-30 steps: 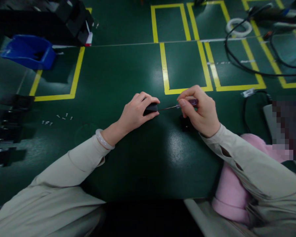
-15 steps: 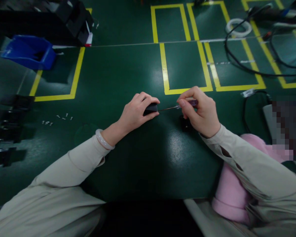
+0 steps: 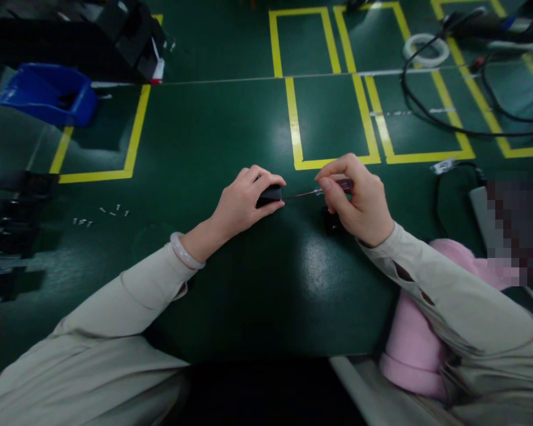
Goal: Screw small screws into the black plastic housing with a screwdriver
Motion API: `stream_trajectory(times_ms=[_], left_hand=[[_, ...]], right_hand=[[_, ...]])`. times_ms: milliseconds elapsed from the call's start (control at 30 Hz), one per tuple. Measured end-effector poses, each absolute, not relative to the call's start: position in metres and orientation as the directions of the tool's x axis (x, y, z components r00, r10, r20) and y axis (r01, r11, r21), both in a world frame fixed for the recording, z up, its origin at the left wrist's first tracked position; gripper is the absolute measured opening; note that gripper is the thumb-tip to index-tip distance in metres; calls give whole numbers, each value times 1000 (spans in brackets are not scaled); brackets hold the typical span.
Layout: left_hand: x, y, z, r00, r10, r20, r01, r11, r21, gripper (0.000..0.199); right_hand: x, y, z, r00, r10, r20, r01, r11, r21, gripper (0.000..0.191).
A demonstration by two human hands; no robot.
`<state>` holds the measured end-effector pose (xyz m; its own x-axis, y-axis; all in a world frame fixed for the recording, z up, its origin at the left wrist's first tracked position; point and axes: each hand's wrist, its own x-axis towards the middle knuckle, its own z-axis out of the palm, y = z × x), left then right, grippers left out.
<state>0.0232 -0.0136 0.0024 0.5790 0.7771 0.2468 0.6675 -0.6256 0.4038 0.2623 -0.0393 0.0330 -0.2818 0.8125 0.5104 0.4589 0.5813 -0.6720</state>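
My left hand [image 3: 244, 200] is closed around a small black block-like part [image 3: 269, 194], thumb below and fingers over the top. A screwdriver [image 3: 344, 186] with a dark reddish handle is pinched in my right hand [image 3: 361, 201]. Its thin shaft points left, and the tip meets the right end of the black part near my left thumb. Just below my right fingers a second small black part [image 3: 331, 222] lies on the green table, partly covered by the hand.
Several small screws [image 3: 83, 222] lie loose at the left. Black parts [image 3: 15, 239] line the left edge, with a blue bin [image 3: 48, 94] behind them. A white ring-shaped roll [image 3: 426, 49] and black cables [image 3: 430, 121] are at the back right. Pink cloth [image 3: 415, 349] lies by my right forearm.
The view has shifted very slightly, so everything sits a little further left. Both hands keep their hold, with the screwdriver tip still at the black part.
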Motion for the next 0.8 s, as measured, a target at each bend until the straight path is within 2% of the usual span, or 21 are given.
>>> stream_trajectory(times_ms=[433,800], left_hand=[[24,-14,4,579,778,246,662,-624,414,31],[24,-13,4,579,778,243,670,-624,402,32]], right_hand=[[261,-39,32,-275,826,493,455,563,-690,12],[262,-36,29,-271,801,535,438,597,-672,14]])
